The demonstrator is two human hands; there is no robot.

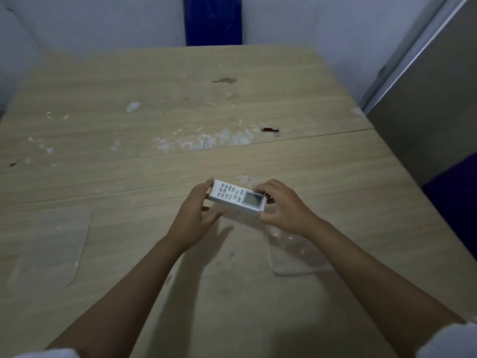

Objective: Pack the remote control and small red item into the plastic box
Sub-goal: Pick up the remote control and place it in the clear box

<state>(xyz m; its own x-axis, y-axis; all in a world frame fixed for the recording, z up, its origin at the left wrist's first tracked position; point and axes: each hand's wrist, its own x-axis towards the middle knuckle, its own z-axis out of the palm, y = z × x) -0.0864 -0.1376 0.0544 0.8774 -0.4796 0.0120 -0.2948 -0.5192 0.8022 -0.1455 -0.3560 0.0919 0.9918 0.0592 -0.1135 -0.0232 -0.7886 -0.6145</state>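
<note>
A white remote control (236,197) with grey buttons and a small screen is held just above the wooden table (335,177), lying crosswise. My left hand (196,215) grips its button end and my right hand (281,208) grips its screen end. A clear plastic box (294,251) lies on the table under and just behind my right hand, partly hidden by my wrist. A second clear plastic piece (51,244), flat like a lid, rests at the table's left. A small red item (269,129) lies farther back, right of centre, near the table seam.
White scuffs and residue (206,142) mark the table's middle. A blue panel (213,20) stands against the far wall. A grey cabinet (433,112) borders the right side, with something dark purple (454,192) below it.
</note>
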